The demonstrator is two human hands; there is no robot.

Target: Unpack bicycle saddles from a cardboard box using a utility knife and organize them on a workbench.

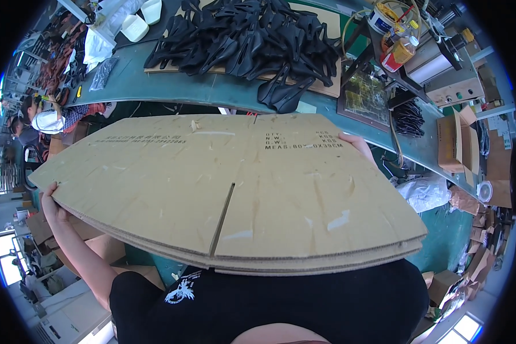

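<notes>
A large flattened cardboard carton, folded in layers, lies level across the front of my body between my two hands. A slot runs into it from its near edge, and dark print marks its far side. My left hand is closed on its left corner, with fingertips on the top face. At its far right edge, my right hand grips the carton, the fingers partly hidden behind it. Beyond the carton, black saddle-shaped plastic parts lie heaped on a green workbench.
At the right, a bench machine stands near bottles and a tub. An open carton and clear plastic bags are below. Another person is at the far left. More cardboard stands near my left arm.
</notes>
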